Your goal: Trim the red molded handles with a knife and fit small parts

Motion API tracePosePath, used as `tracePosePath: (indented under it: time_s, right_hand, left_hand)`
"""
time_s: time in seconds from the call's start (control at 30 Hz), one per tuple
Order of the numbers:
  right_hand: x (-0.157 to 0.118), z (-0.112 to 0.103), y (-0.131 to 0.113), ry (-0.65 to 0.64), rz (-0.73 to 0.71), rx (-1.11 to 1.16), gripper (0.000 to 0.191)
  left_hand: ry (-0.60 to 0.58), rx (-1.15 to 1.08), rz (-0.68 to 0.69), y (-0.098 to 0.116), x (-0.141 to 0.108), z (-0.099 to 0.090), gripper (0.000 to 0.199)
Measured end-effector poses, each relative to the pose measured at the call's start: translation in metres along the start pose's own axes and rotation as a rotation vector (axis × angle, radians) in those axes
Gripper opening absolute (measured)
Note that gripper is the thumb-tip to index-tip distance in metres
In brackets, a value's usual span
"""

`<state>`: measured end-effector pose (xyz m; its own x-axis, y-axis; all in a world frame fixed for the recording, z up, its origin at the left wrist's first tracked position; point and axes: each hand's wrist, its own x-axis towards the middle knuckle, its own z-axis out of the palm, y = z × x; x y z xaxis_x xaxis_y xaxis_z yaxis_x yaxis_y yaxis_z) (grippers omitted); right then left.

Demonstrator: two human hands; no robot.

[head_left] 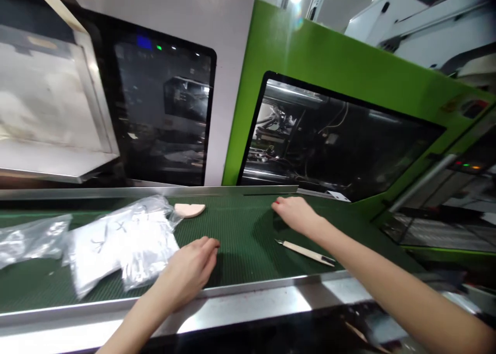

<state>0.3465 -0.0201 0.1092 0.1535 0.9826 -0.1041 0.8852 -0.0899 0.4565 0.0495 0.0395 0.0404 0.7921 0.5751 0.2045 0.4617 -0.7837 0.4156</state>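
My left hand [194, 266] is over the near part of the green belt [236, 230], its fingers curled together; whatever they may hold is hidden. Further right, my right hand [296, 212] reaches across the belt with its fingertips pinched around something small and red that I cannot make out. Below that hand lies a thin knife [304, 250] with a pale handle, its blade pointing left. A pale half-round piece [189, 210] rests near the belt's far edge, beside clear plastic bags with white contents [124, 240].
Another clear plastic bag [34, 237] lies at the far left of the belt. A metal rail [271, 299] borders the near side. Behind the belt stand a grey machine panel [228, 85] and a green machine [341, 49] with a dark window. A metal chute [58, 163] juts out upper left.
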Motion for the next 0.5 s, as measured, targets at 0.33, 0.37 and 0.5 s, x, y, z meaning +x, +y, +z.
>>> tracePosePath:
  time_s: [0.33,0.37,0.5]
  right_hand:
    - [-0.006,-0.053,-0.117,0.26,-0.256,0.152,0.025]
    - [-0.019,-0.058,-0.118,0.324,-0.249,0.183,0.025]
    - [-0.08,-0.073,-0.134,0.623,-0.201,0.394,0.036]
  left_hand:
    - [0.191,-0.129,0.084,0.014,-0.013,0.001,0.024]
    - [0.24,-0.177,0.079,0.021,-0.019,0.0,0.026]
    - [0.489,-0.365,0.003,0.052,-0.063,-0.012,0.069]
